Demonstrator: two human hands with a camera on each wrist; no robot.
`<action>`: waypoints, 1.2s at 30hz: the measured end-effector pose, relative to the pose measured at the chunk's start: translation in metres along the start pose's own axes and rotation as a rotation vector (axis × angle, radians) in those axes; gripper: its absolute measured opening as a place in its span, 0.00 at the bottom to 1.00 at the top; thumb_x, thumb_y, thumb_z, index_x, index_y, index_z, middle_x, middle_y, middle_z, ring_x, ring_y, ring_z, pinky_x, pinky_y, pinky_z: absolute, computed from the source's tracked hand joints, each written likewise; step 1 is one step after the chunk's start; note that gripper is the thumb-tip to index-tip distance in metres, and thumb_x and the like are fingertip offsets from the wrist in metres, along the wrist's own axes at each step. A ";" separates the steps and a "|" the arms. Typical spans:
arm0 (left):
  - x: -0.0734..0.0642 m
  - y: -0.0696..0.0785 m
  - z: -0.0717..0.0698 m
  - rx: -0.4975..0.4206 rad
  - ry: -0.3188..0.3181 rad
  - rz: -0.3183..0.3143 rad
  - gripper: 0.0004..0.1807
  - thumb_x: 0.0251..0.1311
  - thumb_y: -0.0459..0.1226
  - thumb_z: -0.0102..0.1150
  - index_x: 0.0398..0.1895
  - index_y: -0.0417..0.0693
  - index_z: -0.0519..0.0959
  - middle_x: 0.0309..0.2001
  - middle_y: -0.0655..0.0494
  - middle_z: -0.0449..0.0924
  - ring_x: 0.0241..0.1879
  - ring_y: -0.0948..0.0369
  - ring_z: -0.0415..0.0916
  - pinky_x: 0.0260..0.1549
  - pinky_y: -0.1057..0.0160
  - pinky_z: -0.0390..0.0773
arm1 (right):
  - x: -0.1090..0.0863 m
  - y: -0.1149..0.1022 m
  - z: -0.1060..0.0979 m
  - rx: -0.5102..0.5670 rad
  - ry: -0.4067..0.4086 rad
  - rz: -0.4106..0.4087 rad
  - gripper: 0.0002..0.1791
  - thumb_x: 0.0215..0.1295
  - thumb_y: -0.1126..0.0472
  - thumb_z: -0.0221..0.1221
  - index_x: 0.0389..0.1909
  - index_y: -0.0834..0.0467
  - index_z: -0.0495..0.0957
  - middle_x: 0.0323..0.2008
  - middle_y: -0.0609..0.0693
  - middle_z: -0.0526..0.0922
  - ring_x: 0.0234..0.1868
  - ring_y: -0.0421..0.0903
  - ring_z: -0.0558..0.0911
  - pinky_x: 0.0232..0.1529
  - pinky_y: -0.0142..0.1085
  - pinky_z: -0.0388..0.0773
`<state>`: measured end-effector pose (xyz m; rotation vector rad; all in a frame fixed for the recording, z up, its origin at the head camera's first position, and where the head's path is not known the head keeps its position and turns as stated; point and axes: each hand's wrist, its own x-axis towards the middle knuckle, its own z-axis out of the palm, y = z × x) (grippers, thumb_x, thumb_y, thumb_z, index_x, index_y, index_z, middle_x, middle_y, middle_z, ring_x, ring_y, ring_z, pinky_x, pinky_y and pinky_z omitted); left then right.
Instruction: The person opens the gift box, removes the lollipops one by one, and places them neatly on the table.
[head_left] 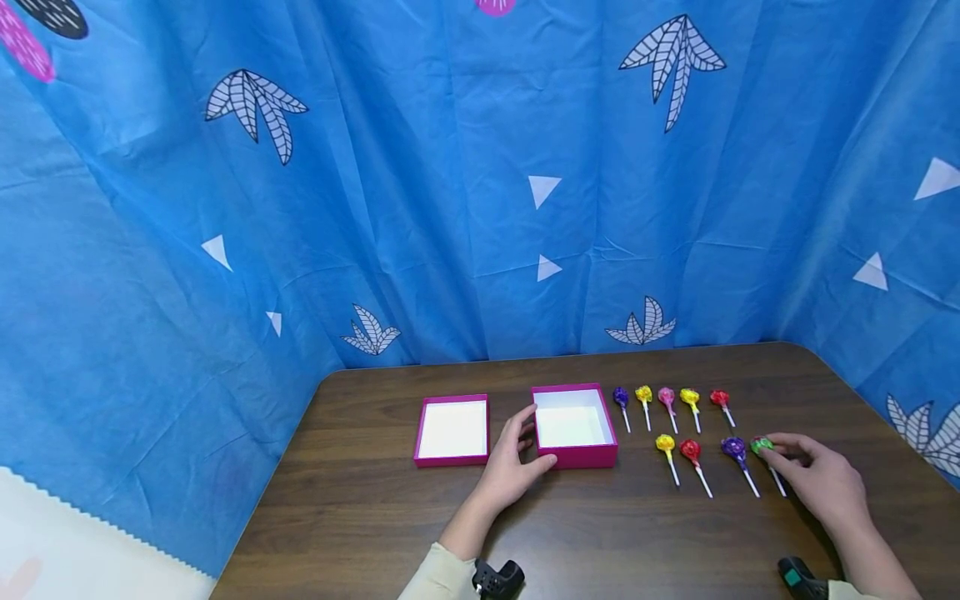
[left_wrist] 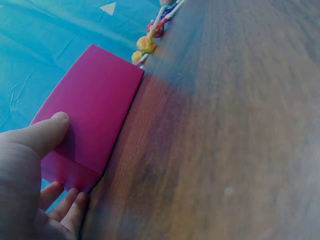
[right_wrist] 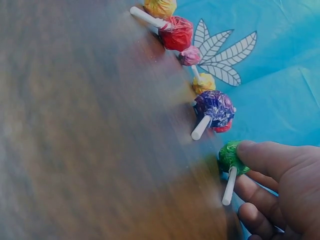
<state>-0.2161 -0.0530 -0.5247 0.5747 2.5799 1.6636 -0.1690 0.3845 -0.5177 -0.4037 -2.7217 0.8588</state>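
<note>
My left hand [head_left: 512, 468] holds the near left corner of an open magenta box [head_left: 577, 457] with a white inside. Its thumb lies on the front wall and the other fingers on the left side, as the left wrist view shows of the box [left_wrist: 95, 105]. At the right, my right hand [head_left: 823, 479] pinches the wrapped head of a green lollipop [right_wrist: 230, 157] between thumb and fingers; the white stick points toward me. Just left of it lies a purple lollipop [head_left: 735, 450], then a red lollipop [head_left: 691, 451] and a yellow lollipop [head_left: 665, 444].
Behind these runs a back row: a dark blue lollipop [head_left: 621, 397], a pink lollipop [head_left: 667, 397], a red lollipop [head_left: 720, 398] and two yellow ones. The magenta-rimmed lid [head_left: 452, 459] lies left of the box. A blue curtain [head_left: 465, 208] hangs behind the wooden table [head_left: 360, 517].
</note>
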 end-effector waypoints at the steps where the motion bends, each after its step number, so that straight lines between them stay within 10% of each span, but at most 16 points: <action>1: 0.000 0.000 0.000 0.001 0.001 0.000 0.43 0.63 0.46 0.66 0.77 0.66 0.55 0.74 0.58 0.60 0.71 0.55 0.65 0.67 0.51 0.73 | -0.001 0.000 0.000 -0.003 0.002 -0.001 0.28 0.69 0.41 0.59 0.52 0.63 0.81 0.40 0.61 0.86 0.28 0.35 0.72 0.27 0.32 0.63; 19: 0.000 0.002 0.001 0.002 0.008 -0.013 0.43 0.62 0.46 0.67 0.77 0.68 0.55 0.74 0.58 0.61 0.71 0.55 0.65 0.68 0.51 0.73 | -0.001 0.001 0.000 -0.009 0.012 -0.012 0.30 0.69 0.41 0.58 0.55 0.63 0.79 0.43 0.63 0.85 0.25 0.23 0.64 0.28 0.32 0.63; 28: -0.001 0.000 0.001 -0.004 0.003 -0.011 0.44 0.61 0.46 0.68 0.77 0.67 0.55 0.74 0.57 0.60 0.71 0.54 0.65 0.67 0.50 0.73 | -0.002 -0.010 -0.005 -0.012 0.039 -0.013 0.32 0.73 0.46 0.54 0.64 0.69 0.69 0.53 0.71 0.79 0.42 0.58 0.78 0.36 0.46 0.66; 36: 0.002 -0.002 -0.004 -0.105 0.014 0.005 0.39 0.65 0.48 0.63 0.77 0.61 0.57 0.75 0.52 0.57 0.73 0.49 0.62 0.67 0.47 0.72 | -0.003 -0.062 -0.018 -0.096 0.055 -0.175 0.41 0.70 0.39 0.56 0.73 0.62 0.61 0.64 0.76 0.66 0.58 0.76 0.63 0.50 0.72 0.62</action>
